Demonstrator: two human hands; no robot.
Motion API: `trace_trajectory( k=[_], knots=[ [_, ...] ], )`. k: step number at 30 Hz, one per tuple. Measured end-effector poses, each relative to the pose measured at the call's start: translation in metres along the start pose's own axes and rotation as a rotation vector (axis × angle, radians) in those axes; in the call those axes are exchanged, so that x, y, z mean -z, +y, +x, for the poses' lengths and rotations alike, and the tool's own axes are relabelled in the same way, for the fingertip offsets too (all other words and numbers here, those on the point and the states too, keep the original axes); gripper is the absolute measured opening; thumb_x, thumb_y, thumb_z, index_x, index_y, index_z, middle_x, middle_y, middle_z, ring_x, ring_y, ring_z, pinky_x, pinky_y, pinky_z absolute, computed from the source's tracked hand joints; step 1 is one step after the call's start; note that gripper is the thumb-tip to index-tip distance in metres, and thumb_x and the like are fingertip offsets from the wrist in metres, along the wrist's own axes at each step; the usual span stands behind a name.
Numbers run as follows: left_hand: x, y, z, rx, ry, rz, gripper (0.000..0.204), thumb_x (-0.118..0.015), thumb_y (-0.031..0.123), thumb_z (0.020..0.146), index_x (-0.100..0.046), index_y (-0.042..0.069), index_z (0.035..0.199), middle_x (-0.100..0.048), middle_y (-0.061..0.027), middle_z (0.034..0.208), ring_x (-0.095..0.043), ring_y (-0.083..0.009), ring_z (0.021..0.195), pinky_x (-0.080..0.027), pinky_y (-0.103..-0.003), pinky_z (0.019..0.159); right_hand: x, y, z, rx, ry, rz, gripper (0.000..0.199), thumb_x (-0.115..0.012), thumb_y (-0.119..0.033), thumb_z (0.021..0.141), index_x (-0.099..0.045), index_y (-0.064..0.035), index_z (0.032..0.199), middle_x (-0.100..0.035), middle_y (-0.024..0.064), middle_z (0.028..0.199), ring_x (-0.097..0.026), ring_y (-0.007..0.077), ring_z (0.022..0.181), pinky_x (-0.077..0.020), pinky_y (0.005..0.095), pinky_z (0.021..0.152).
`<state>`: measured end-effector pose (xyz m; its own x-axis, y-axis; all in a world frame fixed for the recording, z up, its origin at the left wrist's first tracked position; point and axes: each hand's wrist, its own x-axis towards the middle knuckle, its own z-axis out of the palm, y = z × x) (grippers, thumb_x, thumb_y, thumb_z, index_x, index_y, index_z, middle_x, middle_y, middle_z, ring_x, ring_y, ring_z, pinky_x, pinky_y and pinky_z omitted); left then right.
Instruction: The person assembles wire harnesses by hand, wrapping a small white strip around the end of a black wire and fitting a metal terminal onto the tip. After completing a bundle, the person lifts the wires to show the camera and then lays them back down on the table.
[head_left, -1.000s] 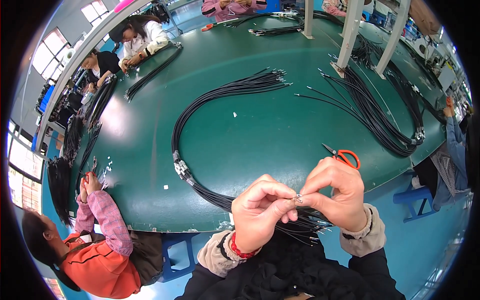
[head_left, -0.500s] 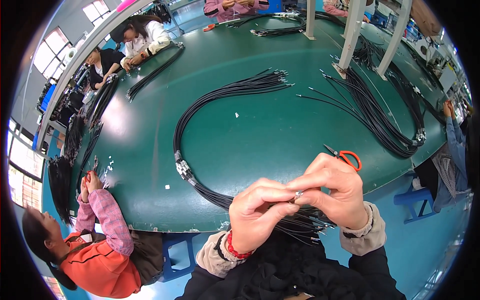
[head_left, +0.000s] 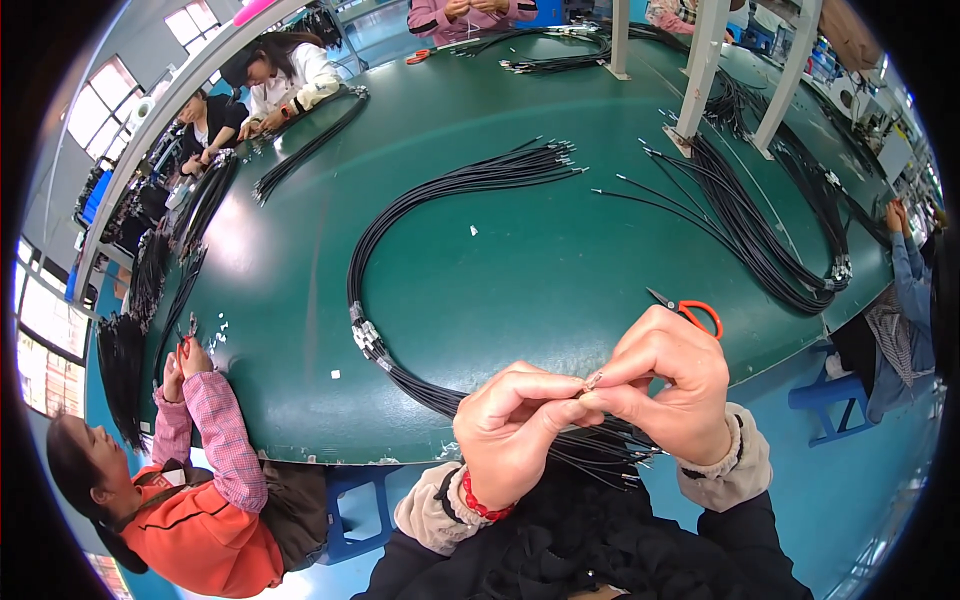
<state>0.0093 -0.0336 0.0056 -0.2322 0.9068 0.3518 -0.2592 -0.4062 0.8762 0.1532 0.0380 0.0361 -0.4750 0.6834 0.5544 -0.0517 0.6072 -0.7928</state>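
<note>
My left hand [head_left: 515, 425] and my right hand [head_left: 668, 385] meet at the near edge of the green table [head_left: 540, 270], fingertips pinched together on a small metal cable end [head_left: 592, 381]. Beneath my hands lies the near end of a bundle of black cables [head_left: 400, 235], which loops left and back across the table to its metal-tipped far ends. A clump of connectors [head_left: 364, 336] sits on the bundle's left bend. Orange-handled scissors [head_left: 690, 311] lie just behind my right hand.
A second black cable bundle [head_left: 760, 240] curves along the right side past white posts [head_left: 695, 75]. A person in orange and pink [head_left: 200, 480] works at the left edge; other people sit at the far left, the back and the right edge. More cable bundles lie by them.
Both hands have stayed at the table's near edge, pinching the cable end; the fingers shifted slightly together. The bundle and scissors have not moved.
</note>
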Motion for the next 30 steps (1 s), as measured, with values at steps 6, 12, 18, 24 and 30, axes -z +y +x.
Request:
trace_trajectory(
  k=[6,12,18,24,30],
  knots=[
    [0.0022,0.0048,0.0041,-0.009,-0.113,0.138,0.01,-0.058,-0.01,0.08,-0.059,-0.007,0.09,-0.06,-0.0142,0.083,-0.066,-0.0208,0.073,-0.056,-0.026,0.063,0.0047,-0.003,0.0044,0.014,-0.021,0.0,0.014,-0.075,-0.003,0.068,-0.067,-0.004,0.079,-0.058,0.0038,0.073,-0.053,0.0069,0.057,-0.0392,0.0184,0.043],
    [0.0046,-0.001,0.006,0.008,-0.119,0.131,0.011,-0.061,-0.01,0.078,-0.06,-0.007,0.089,-0.061,-0.0131,0.082,-0.065,-0.0185,0.07,-0.054,-0.024,0.06,0.0085,-0.0023,0.0025,-0.008,-0.06,-0.039,0.016,-0.076,-0.002,0.064,-0.067,-0.005,0.078,-0.058,0.0027,0.071,-0.052,0.0081,0.057,-0.0403,0.0204,0.047],
    [0.0002,0.0004,0.0068,-0.311,-0.036,0.616,0.015,-0.064,-0.01,0.075,-0.061,-0.006,0.089,-0.06,-0.0118,0.078,-0.064,-0.0165,0.068,-0.052,-0.023,0.058,0.003,-0.0003,0.0026,0.03,0.013,-0.081,0.014,-0.076,-0.002,0.064,-0.068,-0.0054,0.076,-0.058,0.0036,0.07,-0.054,0.0096,0.058,-0.0408,0.0209,0.048],
    [0.0009,-0.0036,0.0029,-0.061,-0.026,0.252,0.011,-0.062,-0.01,0.077,-0.061,-0.007,0.088,-0.058,-0.0114,0.079,-0.064,-0.0168,0.069,-0.053,-0.023,0.059,0.0007,0.003,0.0001,0.063,0.067,-0.131,0.015,-0.077,-0.003,0.062,-0.066,-0.0047,0.072,-0.059,0.004,0.068,-0.056,0.0107,0.059,-0.0419,0.0222,0.049],
    [-0.0007,-0.0031,0.0017,-0.054,-0.016,0.149,0.009,-0.059,-0.01,0.08,-0.059,-0.009,0.089,-0.057,-0.0124,0.083,-0.064,-0.0177,0.069,-0.054,-0.024,0.06,0.0018,0.0,-0.0001,0.096,0.056,-0.16,0.017,-0.079,-0.003,0.062,-0.067,-0.0036,0.075,-0.059,0.0041,0.068,-0.057,0.0106,0.057,-0.045,0.0209,0.045]
  ],
)
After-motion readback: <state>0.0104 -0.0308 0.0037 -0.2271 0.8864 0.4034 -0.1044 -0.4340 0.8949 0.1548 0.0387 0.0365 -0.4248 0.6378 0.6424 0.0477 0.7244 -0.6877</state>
